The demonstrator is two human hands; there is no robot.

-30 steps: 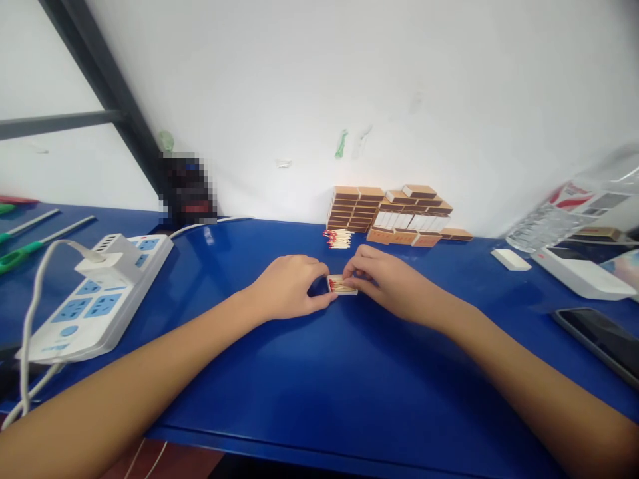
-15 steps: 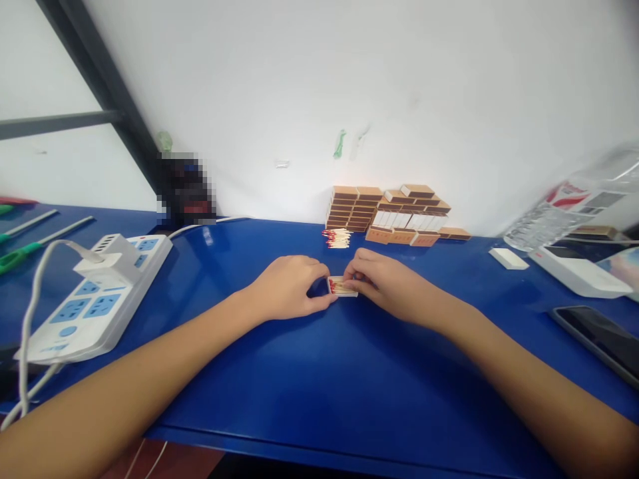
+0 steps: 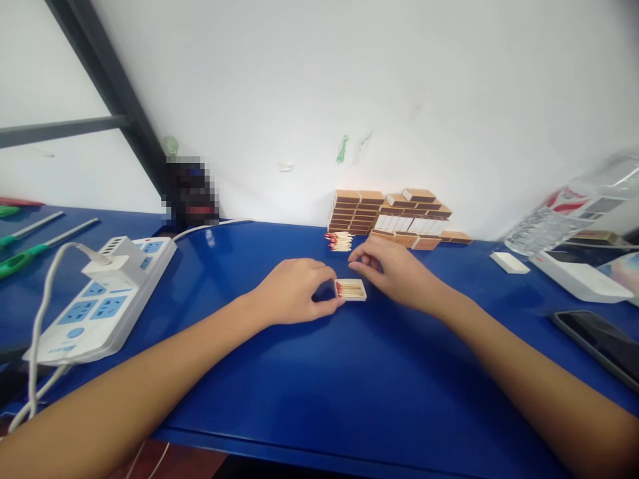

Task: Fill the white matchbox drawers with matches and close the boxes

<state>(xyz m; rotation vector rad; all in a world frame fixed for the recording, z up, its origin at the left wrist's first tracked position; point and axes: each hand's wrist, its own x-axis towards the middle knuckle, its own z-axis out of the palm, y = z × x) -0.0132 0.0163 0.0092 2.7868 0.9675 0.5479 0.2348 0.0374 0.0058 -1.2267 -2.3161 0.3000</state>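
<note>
Head view shows a person's left hand (image 3: 294,291) at the center of the frame, its grip parted to the width of a small white tray (image 3: 355,299) and closed on the tray's left end, thumb at the near corner, index finger at the far one. Matches (image 3: 352,290) lie inside, red heads to the left. Just right of center, the right hand (image 3: 399,269) hovers clear of the tray, fingers curled and its grip nearly together; whether the fingertips meet or pinch anything cannot be told. Loose matchsticks (image 3: 341,241) lie in a heap beyond the tray on the blue tabletop (image 3: 299,386), just in front of stacked matchboxes (image 3: 356,211) against the wall (image 3: 259,80), above center.
</note>
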